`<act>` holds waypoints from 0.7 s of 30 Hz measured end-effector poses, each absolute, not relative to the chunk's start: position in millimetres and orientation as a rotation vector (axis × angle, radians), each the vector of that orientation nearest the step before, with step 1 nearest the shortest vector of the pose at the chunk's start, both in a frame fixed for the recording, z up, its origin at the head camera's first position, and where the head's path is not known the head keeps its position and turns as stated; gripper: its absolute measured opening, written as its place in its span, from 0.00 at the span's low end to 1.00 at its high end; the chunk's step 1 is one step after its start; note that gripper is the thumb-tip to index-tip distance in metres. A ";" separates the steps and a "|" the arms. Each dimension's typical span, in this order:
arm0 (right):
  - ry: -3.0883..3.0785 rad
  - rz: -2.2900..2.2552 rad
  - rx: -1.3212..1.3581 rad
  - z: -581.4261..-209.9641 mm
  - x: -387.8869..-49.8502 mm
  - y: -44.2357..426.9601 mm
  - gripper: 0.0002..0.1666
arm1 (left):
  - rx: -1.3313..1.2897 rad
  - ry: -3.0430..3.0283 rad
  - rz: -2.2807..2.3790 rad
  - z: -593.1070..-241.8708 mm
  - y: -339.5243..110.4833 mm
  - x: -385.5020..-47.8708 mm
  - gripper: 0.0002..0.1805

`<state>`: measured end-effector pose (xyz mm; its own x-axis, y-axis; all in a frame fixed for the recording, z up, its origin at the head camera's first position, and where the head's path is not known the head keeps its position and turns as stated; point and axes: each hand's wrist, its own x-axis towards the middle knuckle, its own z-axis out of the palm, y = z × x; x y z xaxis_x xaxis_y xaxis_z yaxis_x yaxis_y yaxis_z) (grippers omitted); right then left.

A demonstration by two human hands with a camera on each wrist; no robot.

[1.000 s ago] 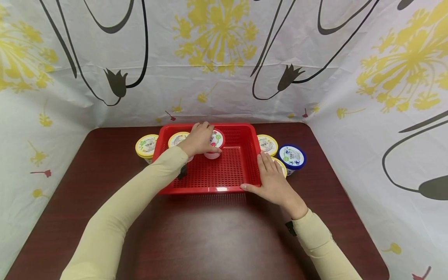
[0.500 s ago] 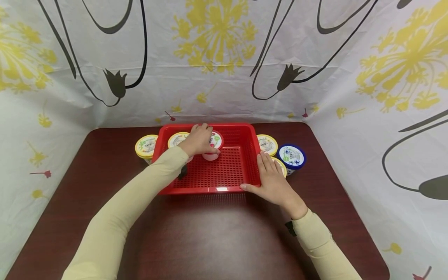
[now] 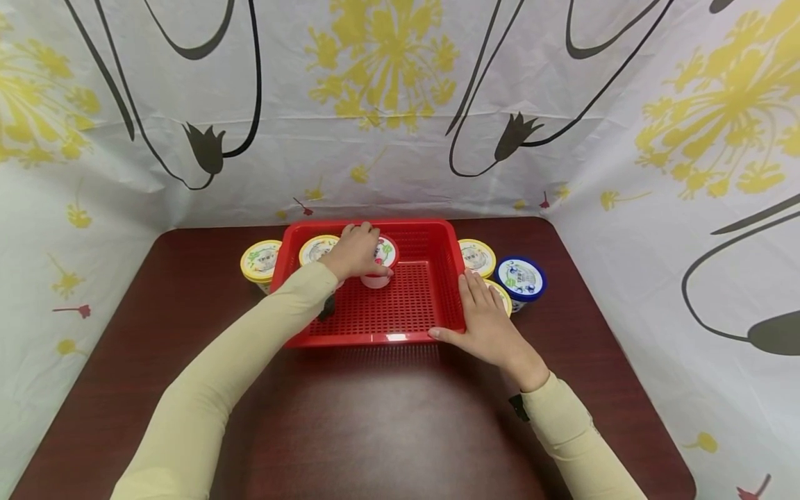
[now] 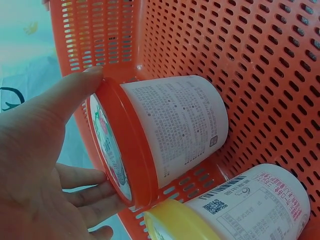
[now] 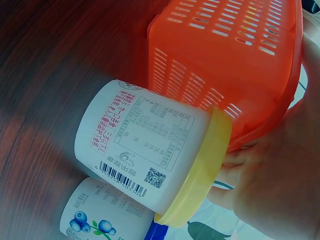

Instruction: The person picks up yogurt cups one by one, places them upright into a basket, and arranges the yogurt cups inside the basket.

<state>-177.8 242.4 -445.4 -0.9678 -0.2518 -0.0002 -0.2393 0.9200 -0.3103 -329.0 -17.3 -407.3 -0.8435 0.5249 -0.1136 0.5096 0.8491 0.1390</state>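
In the head view my left hand (image 3: pixel 355 251) reaches into a red plastic basket (image 3: pixel 350 340) and grips a white tub with a red lid (image 3: pixel 376 280). The left wrist view shows the thumb on one side of the red lid (image 4: pixel 135 145) and the fingers on the other. Beside it in the basket is a tub with a yellow lid (image 4: pixel 250 205), partly hidden by my left hand and sleeve in the head view. My right hand (image 3: pixel 490 330) rests on the basket's right rim, fingers straight, thumb at the front corner.
Right of the basket stand two yellow-lidded tubs (image 3: pixel 478 258), the nearer partly under my right hand, and a blue-lidded tub (image 3: pixel 521 279). Another yellow-lidded tub (image 3: pixel 261 260) stands left of the basket. A patterned cloth (image 3: pixel 387 180) hangs behind the dark wooden table (image 3: pixel 387 423).
The red-lidded tub has shifted slightly left and towards me, with my left hand still gripping it. My right hand and the basket have stayed in place.
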 end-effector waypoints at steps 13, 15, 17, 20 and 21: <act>3.028 -0.493 -0.383 -444.1 -177.9 242.4 0.71 | 0.793 2.863 0.122 -406.6 -18.1 -330.0 0.52; 3.026 -0.496 -0.383 -443.9 -177.8 242.3 0.71 | 0.786 2.861 0.124 -406.7 -18.2 -329.8 0.52; 3.025 -0.500 -0.383 -443.7 -177.6 242.2 0.70 | 0.781 2.858 0.124 -406.7 -18.5 -329.5 0.52; 3.026 -0.501 -0.383 -443.7 -177.4 242.2 0.70 | 0.777 2.852 0.128 -406.6 -18.7 -329.0 0.52; 3.028 -0.499 -0.383 -443.8 -177.4 242.2 0.70 | 0.778 2.849 0.129 -406.6 -18.8 -328.7 0.52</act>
<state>-177.4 242.2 -443.8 -0.9682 -0.2502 -0.0083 -0.2343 0.9173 -0.3220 -328.7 -18.8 -406.6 -0.8456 0.5109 -0.1550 0.4948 0.8589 0.1318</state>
